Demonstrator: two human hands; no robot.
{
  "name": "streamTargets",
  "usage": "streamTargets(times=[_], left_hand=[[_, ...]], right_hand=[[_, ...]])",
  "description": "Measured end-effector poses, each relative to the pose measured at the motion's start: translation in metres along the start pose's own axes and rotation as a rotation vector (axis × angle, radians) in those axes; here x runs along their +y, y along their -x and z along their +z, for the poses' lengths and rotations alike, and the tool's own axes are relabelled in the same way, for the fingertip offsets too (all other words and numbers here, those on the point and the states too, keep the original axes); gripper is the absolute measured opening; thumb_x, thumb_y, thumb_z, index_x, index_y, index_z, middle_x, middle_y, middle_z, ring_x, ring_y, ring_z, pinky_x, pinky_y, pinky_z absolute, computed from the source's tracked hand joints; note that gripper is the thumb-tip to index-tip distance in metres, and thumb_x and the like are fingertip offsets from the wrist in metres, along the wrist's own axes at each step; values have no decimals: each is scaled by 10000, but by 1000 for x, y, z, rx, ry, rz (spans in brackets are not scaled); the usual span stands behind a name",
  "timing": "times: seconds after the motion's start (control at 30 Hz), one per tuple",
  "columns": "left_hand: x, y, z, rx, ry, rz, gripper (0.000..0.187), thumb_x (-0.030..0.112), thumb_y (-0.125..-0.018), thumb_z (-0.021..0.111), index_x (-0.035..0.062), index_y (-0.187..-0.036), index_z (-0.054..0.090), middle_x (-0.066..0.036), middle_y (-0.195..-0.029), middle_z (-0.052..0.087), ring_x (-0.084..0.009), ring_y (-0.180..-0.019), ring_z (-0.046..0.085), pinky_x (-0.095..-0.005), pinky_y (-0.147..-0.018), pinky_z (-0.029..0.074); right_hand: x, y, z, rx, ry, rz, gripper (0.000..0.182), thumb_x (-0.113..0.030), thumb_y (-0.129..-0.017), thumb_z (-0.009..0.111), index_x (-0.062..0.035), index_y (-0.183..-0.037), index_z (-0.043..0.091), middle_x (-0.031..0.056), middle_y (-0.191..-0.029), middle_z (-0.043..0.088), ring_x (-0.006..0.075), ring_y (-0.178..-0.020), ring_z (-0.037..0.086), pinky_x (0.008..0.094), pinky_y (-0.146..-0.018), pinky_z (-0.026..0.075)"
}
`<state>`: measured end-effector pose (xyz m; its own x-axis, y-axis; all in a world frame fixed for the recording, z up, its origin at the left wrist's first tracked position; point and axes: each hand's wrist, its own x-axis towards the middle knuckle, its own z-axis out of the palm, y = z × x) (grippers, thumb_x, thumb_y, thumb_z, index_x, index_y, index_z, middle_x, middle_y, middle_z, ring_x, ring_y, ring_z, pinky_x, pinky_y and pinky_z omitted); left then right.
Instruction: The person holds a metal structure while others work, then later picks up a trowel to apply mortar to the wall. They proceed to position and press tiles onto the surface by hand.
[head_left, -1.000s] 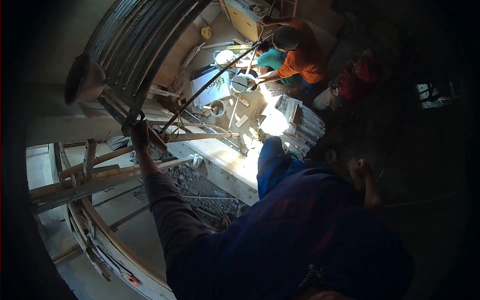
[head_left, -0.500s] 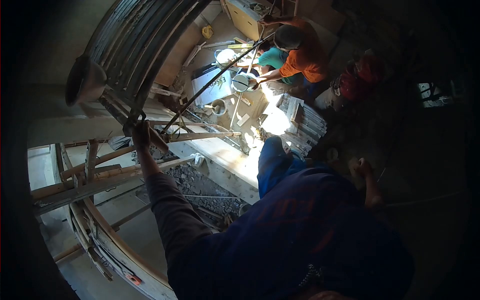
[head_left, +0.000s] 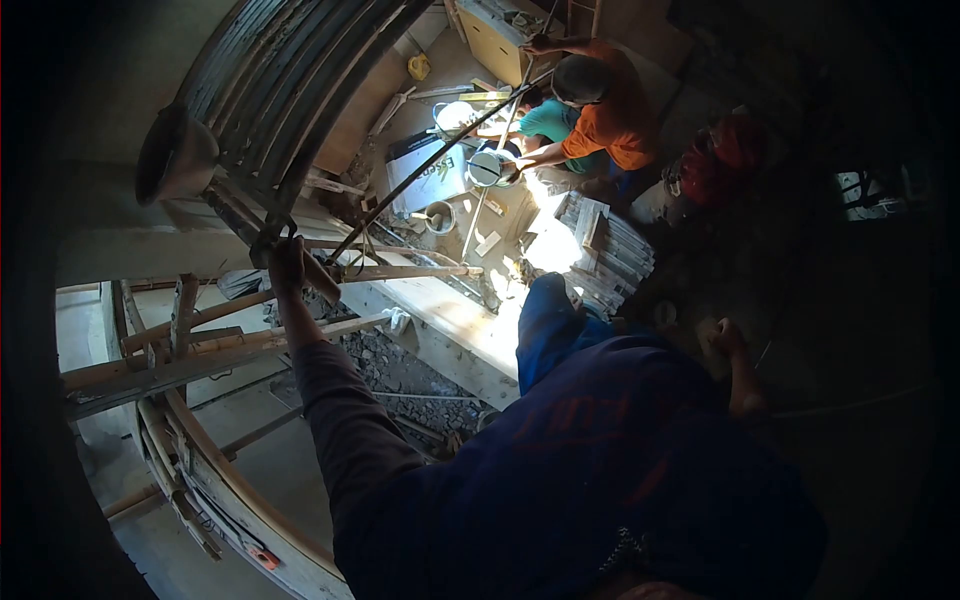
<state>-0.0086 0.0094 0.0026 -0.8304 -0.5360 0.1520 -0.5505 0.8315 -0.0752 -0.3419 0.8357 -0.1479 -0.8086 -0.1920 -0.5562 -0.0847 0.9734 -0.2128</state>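
Note:
My left hand (head_left: 287, 264), at the end of my outstretched arm, is closed at the lower end of a dark bar (head_left: 232, 208). A short piece of wood (head_left: 321, 281) sticks out of its grip on the right. Just above the hand, a dirty, bowl-like basin (head_left: 182, 158) and a rack of long, curved, ribbed strips (head_left: 290, 85) stand close by. Held low at my right side, in shadow, my right hand (head_left: 728, 338) has its fingers curled; what they hold, if anything, is hidden.
Below, a person in an orange shirt (head_left: 615, 125) holds a bucket (head_left: 487, 167) beside another person in green (head_left: 548, 120). A pole (head_left: 435, 155) slants across. Stacked boards (head_left: 615, 250), a mortar bucket (head_left: 439, 217) and a timber frame (head_left: 200, 350) surround a rubble-filled gap (head_left: 390, 375).
The view has shifted slightly, so the rack and basin appear a little lower and further right. Both of my hands keep their closed pose.

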Motion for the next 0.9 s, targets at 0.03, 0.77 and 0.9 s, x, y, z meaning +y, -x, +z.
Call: streamTargets(times=[0.03, 0.77, 0.9], left_hand=[[-9, 0, 7, 21, -72, 78, 184, 192, -824, 412, 48, -806, 525, -148, -755, 543, -289, -758, 538, -401, -673, 413], [-7, 0, 5, -18, -29, 3, 253, 249, -849, 370, 63, -819, 538, -160, -768, 545, -319, -763, 535, -422, -678, 408], [12, 0, -12, 20, 1, -21, 253, 245, -847, 369, 59, -818, 538, -164, -770, 544, -317, -772, 534, -418, -684, 408]], right_hand=[[-1, 1, -1, -15, 0, 14, 448, -297, -567, 580, 11, -888, 530, 210, -870, 580, 323, -842, 567, 373, -715, 440], [-20, 14, -19, -28, -26, 52, 426, -293, -556, 593, 2, -859, 540, 205, -864, 586, 332, -843, 566, 374, -722, 440], [-18, 16, -23, -34, -27, 62, 434, -299, -549, 595, 2, -858, 544, 208, -873, 586, 331, -845, 567, 377, -723, 442]])
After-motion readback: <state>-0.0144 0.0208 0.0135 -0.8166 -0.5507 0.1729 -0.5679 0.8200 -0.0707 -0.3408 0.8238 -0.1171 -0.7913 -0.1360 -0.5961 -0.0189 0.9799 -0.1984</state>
